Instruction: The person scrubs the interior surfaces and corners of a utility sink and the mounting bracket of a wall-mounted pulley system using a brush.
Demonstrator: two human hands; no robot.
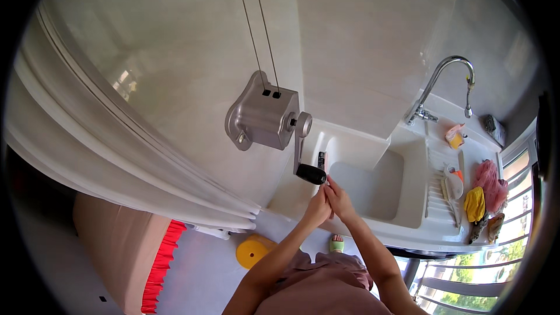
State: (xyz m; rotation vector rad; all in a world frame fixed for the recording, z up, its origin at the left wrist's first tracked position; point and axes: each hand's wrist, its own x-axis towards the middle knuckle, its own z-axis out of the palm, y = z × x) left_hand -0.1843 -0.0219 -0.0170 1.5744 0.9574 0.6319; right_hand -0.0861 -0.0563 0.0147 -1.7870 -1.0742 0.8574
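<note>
My left hand (318, 208) and my right hand (340, 199) meet just below the black crank handle (311, 174) of a silver hand winch (265, 119) on the wall. The fingers of both hands are closed and pressed together. A narrow reddish edge shows beneath them, but I cannot make out what they hold. Right by the handle's tip are my right fingertips; whether they touch it I cannot tell. Two thin cables (256, 29) run up from the winch. Behind the handle, a small dark and pink object (322, 160) lies at the sink's edge.
A white sink (421, 198) with a ribbed washboard, a chrome faucet (429, 90), a brush (448, 195), a yellow cloth (475, 203) and a pink mesh (491, 184) is to the right. White curtains (116, 146) hang left. A yellow round stool (255, 251) stands on the floor.
</note>
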